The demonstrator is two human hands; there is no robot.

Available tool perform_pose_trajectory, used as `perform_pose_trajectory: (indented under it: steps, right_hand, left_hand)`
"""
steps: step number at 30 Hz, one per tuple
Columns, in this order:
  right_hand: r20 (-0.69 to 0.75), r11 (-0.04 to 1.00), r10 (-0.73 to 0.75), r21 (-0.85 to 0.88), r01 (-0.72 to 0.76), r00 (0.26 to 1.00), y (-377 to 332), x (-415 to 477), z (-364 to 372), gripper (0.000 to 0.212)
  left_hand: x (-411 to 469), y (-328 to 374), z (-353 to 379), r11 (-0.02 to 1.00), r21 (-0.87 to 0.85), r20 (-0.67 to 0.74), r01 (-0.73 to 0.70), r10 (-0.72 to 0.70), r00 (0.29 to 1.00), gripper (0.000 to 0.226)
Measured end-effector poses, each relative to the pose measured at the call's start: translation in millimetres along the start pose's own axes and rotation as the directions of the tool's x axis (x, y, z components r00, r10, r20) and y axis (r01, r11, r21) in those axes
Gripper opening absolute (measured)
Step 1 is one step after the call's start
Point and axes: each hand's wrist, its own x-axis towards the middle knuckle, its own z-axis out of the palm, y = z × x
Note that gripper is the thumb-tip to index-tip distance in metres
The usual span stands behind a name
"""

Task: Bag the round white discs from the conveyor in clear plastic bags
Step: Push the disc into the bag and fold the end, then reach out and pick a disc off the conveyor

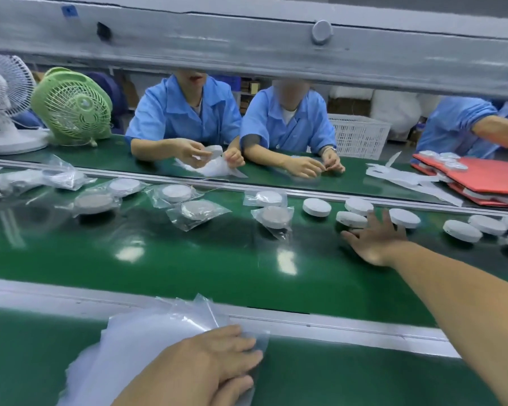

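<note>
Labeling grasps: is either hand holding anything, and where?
Nothing gripped. Left hand presses flat on the bags near their right edge; right hand open by a disc.

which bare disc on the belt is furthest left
The disc just right of the bagged discs; every other bare one lies further right.

Loose white discs (317, 207) lie flat on the green conveyor belt (188, 259) at right; bagged discs (269, 198) lie leftward. Empty clear bags (147, 341) are stacked on the near surface (335, 376).

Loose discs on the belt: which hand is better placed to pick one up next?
Right. The right hand is stretched out over the belt, open beside a loose disc; the left hand rests on the bags.
</note>
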Motion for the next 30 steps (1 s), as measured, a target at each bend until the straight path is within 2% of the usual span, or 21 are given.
perform_pose_trajectory:
  steps: [1, 4, 5, 7, 10, 12, 15, 20, 22, 24, 27, 30]
  right_hand:
    - [-0.014, 1.000, -0.017, 0.009, 0.017, 1.000, -2, 3, 1, 0.069]
    - [-0.153, 0.992, -0.125, -0.031, 0.122, 0.980, -12, 2, 7, 0.064]
    - [-0.214, 0.986, -0.164, -0.059, 0.155, 0.963, -15, 0, 8, 0.060]
    - [-0.320, 0.968, -0.249, -0.115, 0.224, 0.914, -21, -7, 7, 0.055]
    - [-0.397, 0.926, -0.372, -0.218, 0.307, 0.839, -30, -19, 3, 0.047]
    - [-0.392, 0.927, -0.374, -0.184, 0.327, 0.841, -37, -25, 4, 0.043]
    - [-0.298, 0.955, -0.283, 0.004, 0.298, 0.912, -46, -27, 5, 0.042]
    - [-0.090, 0.982, -0.177, 0.050, 0.182, 0.980, -55, -6, 9, 0.069]
    - [-0.116, 0.986, -0.146, 0.057, 0.154, 0.982, -54, -1, 11, 0.069]
    - [-0.245, 0.982, -0.177, 0.015, 0.186, 0.953, -53, -3, 8, 0.059]
    - [-0.440, 0.939, -0.341, -0.127, 0.319, 0.831, -52, -12, 2, 0.042]
    - [-0.495, 0.893, -0.433, -0.124, 0.433, 0.753, -49, -27, -3, 0.030]
  left_hand:
    - [3, -2, -4, 0.999, -0.021, 0.001, 0.043, -0.043, 0.999, 0.038]
    - [4, -4, -12, 0.990, 0.000, -0.041, 0.141, -0.141, 0.989, 0.027]
    - [7, 0, -16, 0.983, -0.060, -0.060, 0.172, -0.175, 0.983, 0.019]
    - [11, 0, -19, 0.985, -0.044, -0.054, 0.165, -0.167, 0.984, 0.005]
    - [10, 4, -15, 0.972, 0.059, -0.130, 0.229, -0.220, 0.967, 0.017]
    - [10, 12, -15, 0.968, 0.062, -0.124, 0.241, -0.232, 0.965, 0.012]
    - [13, 19, -15, 0.968, 0.096, -0.174, 0.232, -0.213, 0.962, 0.002]
    - [14, 20, -16, 0.964, 0.107, -0.159, 0.244, -0.226, 0.961, 0.005]
    - [14, 16, -17, 0.956, 0.101, -0.182, 0.275, -0.254, 0.950, 0.005]
    - [14, 15, -17, 0.947, 0.044, -0.235, 0.318, -0.300, 0.925, 0.009]
    - [15, 12, -17, 0.921, -0.054, -0.293, 0.386, -0.384, 0.876, 0.010]
    - [13, 11, -17, 0.903, -0.049, -0.301, 0.426, -0.420, 0.856, 0.011]
